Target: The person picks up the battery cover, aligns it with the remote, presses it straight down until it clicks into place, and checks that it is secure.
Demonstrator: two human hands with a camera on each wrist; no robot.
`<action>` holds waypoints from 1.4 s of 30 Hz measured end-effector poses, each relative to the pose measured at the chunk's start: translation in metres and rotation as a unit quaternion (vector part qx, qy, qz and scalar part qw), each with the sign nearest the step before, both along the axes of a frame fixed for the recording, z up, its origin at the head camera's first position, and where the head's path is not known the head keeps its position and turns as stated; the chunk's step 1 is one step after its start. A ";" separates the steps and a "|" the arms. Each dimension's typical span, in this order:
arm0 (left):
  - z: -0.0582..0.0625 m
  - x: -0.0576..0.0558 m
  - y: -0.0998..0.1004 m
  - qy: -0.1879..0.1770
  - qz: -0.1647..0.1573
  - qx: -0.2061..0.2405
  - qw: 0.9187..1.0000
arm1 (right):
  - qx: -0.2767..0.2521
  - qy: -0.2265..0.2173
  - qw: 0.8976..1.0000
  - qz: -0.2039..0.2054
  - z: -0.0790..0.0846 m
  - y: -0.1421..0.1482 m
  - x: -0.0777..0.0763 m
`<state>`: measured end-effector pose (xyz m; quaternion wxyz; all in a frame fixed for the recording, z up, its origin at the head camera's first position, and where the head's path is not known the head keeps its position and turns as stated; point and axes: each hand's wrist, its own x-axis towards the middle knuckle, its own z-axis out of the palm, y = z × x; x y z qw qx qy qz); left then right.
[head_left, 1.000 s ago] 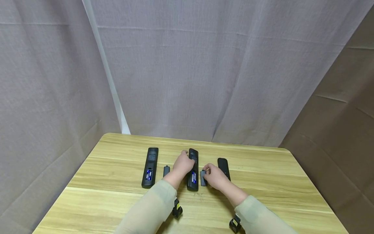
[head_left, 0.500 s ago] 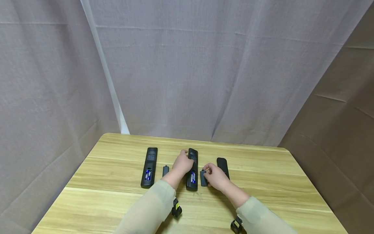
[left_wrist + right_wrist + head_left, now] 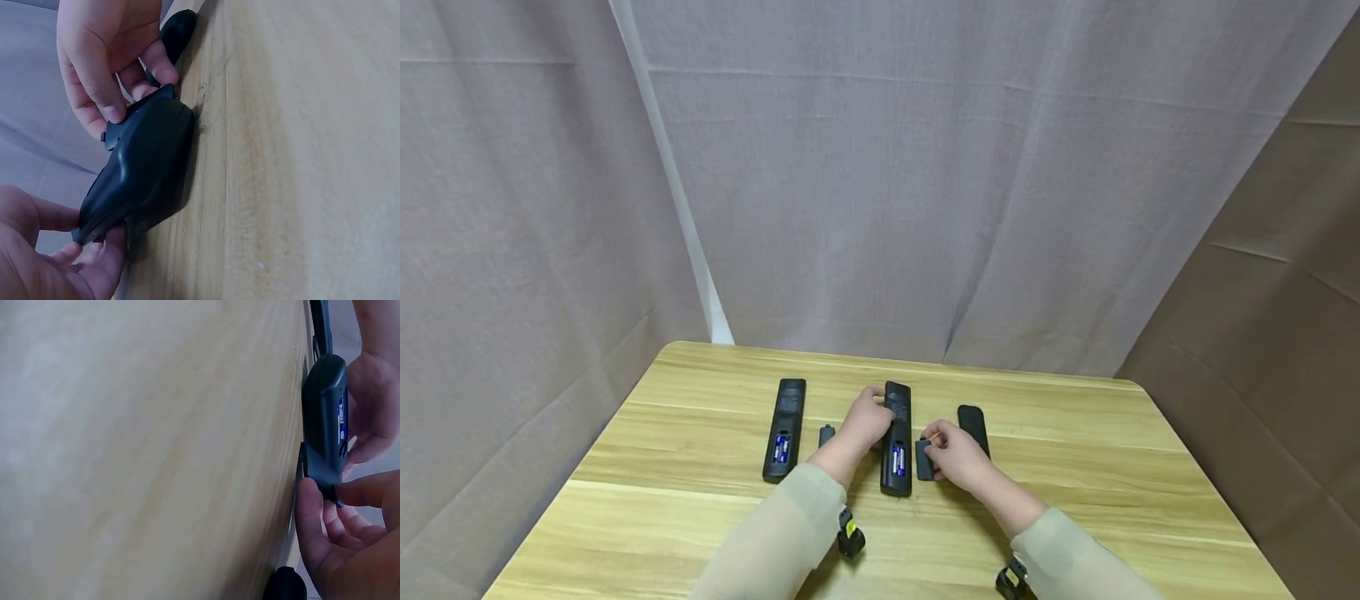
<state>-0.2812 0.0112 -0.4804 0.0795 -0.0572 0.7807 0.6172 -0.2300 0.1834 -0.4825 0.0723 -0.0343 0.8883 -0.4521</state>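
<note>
Grey curtains (image 3: 850, 208) back the surface (image 3: 1075, 467), near whose far edge your left grip (image 3: 865, 421) clasps the middle remote (image 3: 901, 427) while your right grip (image 3: 955, 454) pinches a cover (image 3: 923, 462) beside it, best held level.

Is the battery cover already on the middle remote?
No, in the head view the right hand holds the cover beside the middle remote, whose batteries lie exposed.

A yellow wood-grain table (image 3: 1112, 467) has rounded far corners. Behind it hangs a creased grey fabric curtain (image 3: 865, 208); a creased brown fabric sheet (image 3: 1262, 275) hangs at right.
</note>
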 end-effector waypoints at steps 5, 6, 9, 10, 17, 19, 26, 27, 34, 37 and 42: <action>0.004 0.004 0.001 -0.003 0.003 0.023 1.000 | -0.021 -0.008 1.000 -0.004 0.000 0.002 0.000; 0.004 0.005 0.001 -0.004 0.004 0.026 1.000 | -0.026 -0.009 1.000 -0.003 0.000 0.002 0.001; 0.005 0.006 0.001 -0.012 0.007 0.045 0.999 | -0.043 -0.010 0.999 -0.006 0.001 0.005 0.001; 0.005 0.007 0.001 -0.014 0.007 0.053 0.998 | -0.049 -0.009 0.999 -0.008 0.001 0.006 0.002; 0.010 0.013 0.002 -0.022 0.006 0.110 0.994 | -0.074 0.001 0.997 -0.020 0.005 0.015 0.005; 0.011 0.015 0.002 -0.021 0.001 0.122 0.992 | -0.078 0.002 0.997 -0.023 0.006 0.017 0.006; 0.014 0.018 0.000 -0.015 -0.015 0.144 0.989 | -0.086 0.001 0.996 -0.030 0.008 0.024 0.007; 0.014 0.019 -0.001 -0.015 -0.016 0.144 0.989 | -0.086 0.002 0.996 -0.031 0.008 0.024 0.007; 0.017 0.021 -0.003 -0.020 -0.019 0.148 0.989 | -0.098 -0.001 0.995 -0.025 0.008 0.027 0.006; 0.015 0.021 -0.004 -0.022 -0.017 0.150 0.988 | -0.103 -0.003 0.994 -0.023 0.008 0.028 0.005; 0.012 0.019 -0.003 -0.017 -0.013 0.151 0.988 | -0.112 -0.005 0.993 -0.020 0.010 0.029 0.005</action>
